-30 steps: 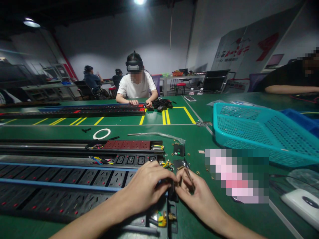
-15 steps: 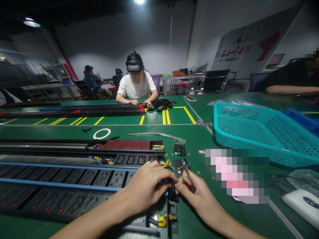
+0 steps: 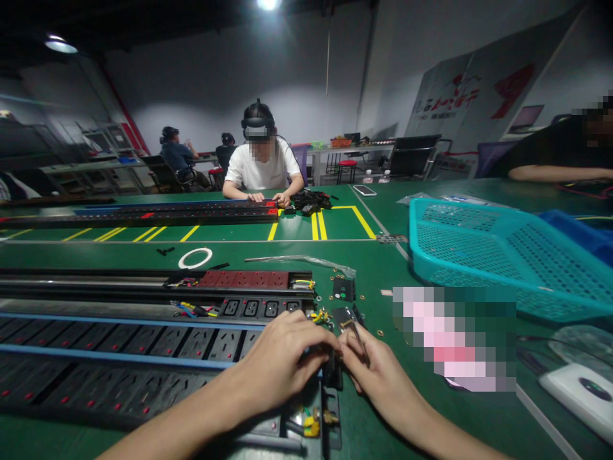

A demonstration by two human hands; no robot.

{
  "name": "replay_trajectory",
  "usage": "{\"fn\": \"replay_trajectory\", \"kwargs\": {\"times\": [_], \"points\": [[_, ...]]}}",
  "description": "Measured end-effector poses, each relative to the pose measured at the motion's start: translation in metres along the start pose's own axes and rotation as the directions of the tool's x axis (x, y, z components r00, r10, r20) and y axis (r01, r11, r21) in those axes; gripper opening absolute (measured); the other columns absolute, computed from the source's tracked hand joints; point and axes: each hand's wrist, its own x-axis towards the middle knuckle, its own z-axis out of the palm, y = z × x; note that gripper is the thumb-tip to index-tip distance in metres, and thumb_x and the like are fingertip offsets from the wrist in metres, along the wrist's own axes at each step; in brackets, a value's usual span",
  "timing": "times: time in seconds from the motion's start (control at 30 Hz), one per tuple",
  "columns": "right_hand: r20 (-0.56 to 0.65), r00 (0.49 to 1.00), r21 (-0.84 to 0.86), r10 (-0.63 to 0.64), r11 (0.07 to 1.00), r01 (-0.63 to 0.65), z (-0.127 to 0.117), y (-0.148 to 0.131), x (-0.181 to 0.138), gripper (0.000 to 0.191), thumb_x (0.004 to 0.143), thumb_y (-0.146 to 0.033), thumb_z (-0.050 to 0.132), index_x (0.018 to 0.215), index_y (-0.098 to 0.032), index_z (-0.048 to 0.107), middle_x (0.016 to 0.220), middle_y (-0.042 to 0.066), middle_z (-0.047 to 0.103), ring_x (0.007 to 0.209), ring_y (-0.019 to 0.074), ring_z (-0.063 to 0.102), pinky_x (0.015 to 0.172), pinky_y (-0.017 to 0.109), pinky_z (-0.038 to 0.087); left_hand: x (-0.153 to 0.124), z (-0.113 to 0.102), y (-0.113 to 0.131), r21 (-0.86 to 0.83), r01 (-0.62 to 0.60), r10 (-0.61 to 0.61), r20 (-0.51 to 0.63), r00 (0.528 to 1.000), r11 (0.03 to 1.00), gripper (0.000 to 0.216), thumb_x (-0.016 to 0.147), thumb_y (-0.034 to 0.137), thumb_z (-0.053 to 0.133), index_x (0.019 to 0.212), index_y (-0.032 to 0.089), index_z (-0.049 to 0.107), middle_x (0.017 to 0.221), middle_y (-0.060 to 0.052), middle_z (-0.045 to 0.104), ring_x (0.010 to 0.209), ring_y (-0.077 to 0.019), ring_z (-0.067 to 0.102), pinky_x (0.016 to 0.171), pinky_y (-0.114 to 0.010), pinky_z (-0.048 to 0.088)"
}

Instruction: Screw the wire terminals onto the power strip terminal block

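My left hand is closed at the right end of a black socket strip with blue edges. Its fingers curl around a dark end piece, mostly hidden by the hand. My right hand meets it from the right, fingers pinched, with a slim metal piece showing between them; its kind is unclear. The thumb side touches or nearly touches the left fingertips. Below, a flat black bracket and yellow-sleeved wire ends stick out at the front strip's end.
Further strips, one with dark red sockets, lie behind. Small brass nuts and a black plate are scattered near the right hand. A teal basket stands at right, with a white device nearer. A co-worker sits opposite.
My right hand has shifted slightly left and down, and the slim metal piece has moved with it. My left hand stays in place.
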Motion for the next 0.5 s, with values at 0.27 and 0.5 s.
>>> {"fn": "replay_trajectory", "kwargs": {"times": [0.27,0.5], "points": [[-0.005,0.998,0.03,-0.065,0.997,0.065,-0.001,-0.01,0.0,0.019,0.091,-0.036,0.052,0.08,-0.022,0.044,0.072,-0.004,0.043,0.063,0.0135,0.041,0.056,0.024,0.037,0.001,-0.001,0.0,0.001,0.012,-0.012,0.006,1.0,1.0,0.024,0.089,0.006,0.065,0.108,0.022,0.067,0.096,-0.002,0.071,0.088,-0.0199,0.057,0.078,-0.031,0.041],[0.001,0.991,0.001,-0.135,0.991,0.135,0.002,-0.01,-0.006,0.013,0.088,-0.026,0.056,0.082,-0.023,0.045,0.075,-0.004,0.04,0.061,0.0125,0.039,0.052,0.022,0.034,0.001,-0.001,0.001,-0.015,0.013,-0.013,0.0,1.0,1.0,0.026,0.088,0.004,0.066,0.107,0.022,0.067,0.097,-0.002,0.071,0.09,-0.0205,0.058,0.078,-0.031,0.041]]}}
